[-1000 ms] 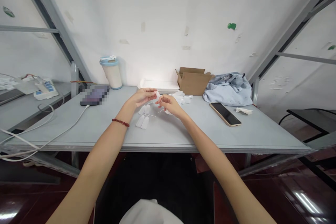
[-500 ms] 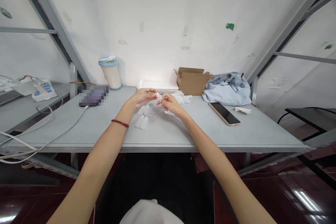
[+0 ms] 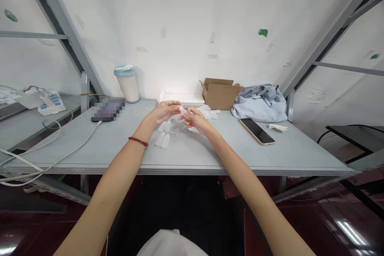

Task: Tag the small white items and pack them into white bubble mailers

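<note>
My left hand [image 3: 166, 111] and my right hand [image 3: 196, 120] meet above the middle of the grey table [image 3: 126, 156]. Between their fingertips is a small white tag-like piece [image 3: 182, 110], pinched from both sides; the fingers cover part of it. Just below my left hand lie several white tags [image 3: 162, 140] in pairs, joined by thin white string. More white tags [image 3: 212, 114] are heaped behind my right hand. A white piece [image 3: 193, 129] with a string end rests under the right palm, partly hidden.
Along the wall stand a cream tumbler [image 3: 128, 86] with a blue lid, a white flat box [image 3: 183, 98], an open cardboard box [image 3: 220, 94] and bunched light-blue cloth [image 3: 259, 104]. A phone [image 3: 257, 131] and crumpled tissue [image 3: 278, 127] lie right. A cabled, blurred device [image 3: 107, 110] lies left.
The fingers of my right hand have shifted slightly around the small white piece, and both hands stay together at the same spot. The view has tilted a little.
</note>
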Demonstrator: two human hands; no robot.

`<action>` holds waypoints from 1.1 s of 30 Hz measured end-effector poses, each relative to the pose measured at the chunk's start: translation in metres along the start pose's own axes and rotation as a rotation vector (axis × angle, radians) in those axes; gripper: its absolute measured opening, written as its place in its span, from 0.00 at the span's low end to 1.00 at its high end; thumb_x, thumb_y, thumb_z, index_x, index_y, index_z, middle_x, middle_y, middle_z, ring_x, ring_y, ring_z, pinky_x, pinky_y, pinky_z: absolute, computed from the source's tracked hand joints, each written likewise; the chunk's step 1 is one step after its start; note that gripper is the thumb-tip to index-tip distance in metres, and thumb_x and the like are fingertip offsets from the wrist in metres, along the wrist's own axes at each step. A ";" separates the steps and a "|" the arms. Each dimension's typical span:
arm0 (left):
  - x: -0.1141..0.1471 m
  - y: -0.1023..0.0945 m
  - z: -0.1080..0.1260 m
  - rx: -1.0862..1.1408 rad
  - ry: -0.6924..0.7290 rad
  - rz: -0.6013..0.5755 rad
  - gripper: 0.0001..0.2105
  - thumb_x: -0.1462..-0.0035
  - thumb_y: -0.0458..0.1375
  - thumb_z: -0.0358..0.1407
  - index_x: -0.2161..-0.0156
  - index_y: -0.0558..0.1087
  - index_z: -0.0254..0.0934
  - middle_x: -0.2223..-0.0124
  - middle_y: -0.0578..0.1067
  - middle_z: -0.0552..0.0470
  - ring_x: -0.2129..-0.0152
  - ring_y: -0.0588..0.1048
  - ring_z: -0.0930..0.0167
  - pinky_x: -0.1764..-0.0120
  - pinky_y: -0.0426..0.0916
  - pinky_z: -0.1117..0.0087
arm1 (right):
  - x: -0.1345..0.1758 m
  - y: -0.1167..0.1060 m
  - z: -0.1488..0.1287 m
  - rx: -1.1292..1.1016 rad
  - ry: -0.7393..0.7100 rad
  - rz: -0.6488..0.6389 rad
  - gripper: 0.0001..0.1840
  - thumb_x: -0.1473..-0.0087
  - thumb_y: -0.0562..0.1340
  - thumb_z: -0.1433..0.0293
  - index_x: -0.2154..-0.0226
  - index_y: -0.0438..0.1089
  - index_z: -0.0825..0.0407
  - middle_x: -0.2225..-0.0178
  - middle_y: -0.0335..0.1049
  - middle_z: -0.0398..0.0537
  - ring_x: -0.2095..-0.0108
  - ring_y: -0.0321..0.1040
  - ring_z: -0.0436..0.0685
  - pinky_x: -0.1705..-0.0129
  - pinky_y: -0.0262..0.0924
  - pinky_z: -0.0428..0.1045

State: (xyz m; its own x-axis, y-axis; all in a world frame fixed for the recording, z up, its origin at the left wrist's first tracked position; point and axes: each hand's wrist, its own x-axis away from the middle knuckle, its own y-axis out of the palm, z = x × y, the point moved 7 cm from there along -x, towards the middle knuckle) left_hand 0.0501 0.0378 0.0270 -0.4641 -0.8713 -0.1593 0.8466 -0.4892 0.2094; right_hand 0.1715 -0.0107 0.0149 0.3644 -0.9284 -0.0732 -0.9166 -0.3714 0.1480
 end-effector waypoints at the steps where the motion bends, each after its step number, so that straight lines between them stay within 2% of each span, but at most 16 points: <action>1: 0.000 0.001 -0.001 -0.003 -0.003 -0.002 0.13 0.58 0.72 0.35 0.68 0.78 0.32 0.64 0.77 0.47 0.63 0.75 0.68 0.49 0.65 0.60 | 0.000 0.000 0.000 0.002 -0.002 -0.004 0.25 0.58 0.67 0.55 0.73 0.51 0.48 0.72 0.75 0.42 0.82 0.53 0.44 0.78 0.47 0.44; 6: -0.002 -0.001 -0.005 -0.008 -0.034 0.042 0.12 0.60 0.73 0.35 0.70 0.78 0.31 0.68 0.76 0.49 0.67 0.74 0.70 0.51 0.65 0.61 | -0.001 0.001 0.001 -0.028 -0.014 -0.026 0.24 0.57 0.67 0.56 0.73 0.51 0.48 0.72 0.75 0.42 0.82 0.54 0.44 0.77 0.48 0.44; 9: -0.002 0.000 -0.003 -0.006 -0.018 0.013 0.11 0.60 0.73 0.33 0.71 0.78 0.32 0.68 0.75 0.50 0.66 0.74 0.70 0.51 0.65 0.61 | -0.002 0.001 0.001 -0.059 -0.008 -0.028 0.25 0.56 0.67 0.56 0.73 0.50 0.48 0.72 0.75 0.43 0.82 0.54 0.44 0.78 0.48 0.44; 15: 0.000 0.000 0.002 -0.014 0.010 0.008 0.15 0.61 0.72 0.30 0.63 0.79 0.33 0.64 0.77 0.50 0.62 0.75 0.69 0.48 0.64 0.63 | -0.004 -0.001 0.003 -0.117 0.010 -0.018 0.26 0.57 0.69 0.57 0.73 0.50 0.48 0.74 0.73 0.43 0.82 0.53 0.45 0.78 0.47 0.44; 18: 0.000 0.005 0.001 -0.020 0.004 -0.008 0.13 0.59 0.72 0.33 0.65 0.79 0.33 0.63 0.78 0.47 0.62 0.75 0.67 0.49 0.64 0.62 | -0.005 -0.003 0.004 -0.108 0.004 -0.016 0.26 0.56 0.69 0.56 0.72 0.50 0.47 0.74 0.73 0.43 0.82 0.54 0.45 0.79 0.47 0.44; 23: -0.001 0.007 -0.006 -0.096 -0.047 -0.023 0.14 0.55 0.71 0.42 0.71 0.79 0.32 0.69 0.78 0.45 0.70 0.74 0.68 0.56 0.66 0.61 | -0.007 -0.006 0.004 -0.099 -0.032 -0.006 0.29 0.58 0.69 0.53 0.71 0.49 0.47 0.74 0.73 0.42 0.82 0.54 0.45 0.78 0.47 0.44; 28: -0.001 -0.002 -0.007 -0.132 -0.081 0.093 0.13 0.59 0.72 0.42 0.73 0.78 0.33 0.72 0.76 0.47 0.73 0.73 0.69 0.61 0.66 0.63 | -0.005 -0.007 0.001 0.091 -0.056 0.069 0.26 0.55 0.67 0.51 0.67 0.52 0.47 0.73 0.73 0.41 0.82 0.54 0.45 0.78 0.48 0.44; 33: 0.000 -0.011 -0.008 -0.155 -0.099 0.229 0.15 0.63 0.73 0.41 0.75 0.75 0.34 0.72 0.74 0.51 0.73 0.73 0.71 0.65 0.66 0.66 | -0.008 -0.019 0.001 0.393 -0.157 0.243 0.21 0.55 0.67 0.61 0.63 0.57 0.48 0.75 0.69 0.36 0.78 0.59 0.47 0.75 0.53 0.44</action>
State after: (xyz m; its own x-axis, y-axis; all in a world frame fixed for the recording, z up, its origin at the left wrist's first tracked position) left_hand 0.0432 0.0433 0.0173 -0.2732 -0.9615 -0.0285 0.9584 -0.2746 0.0778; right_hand 0.1862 0.0039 0.0116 0.1308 -0.9631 -0.2350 -0.9757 -0.0831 -0.2025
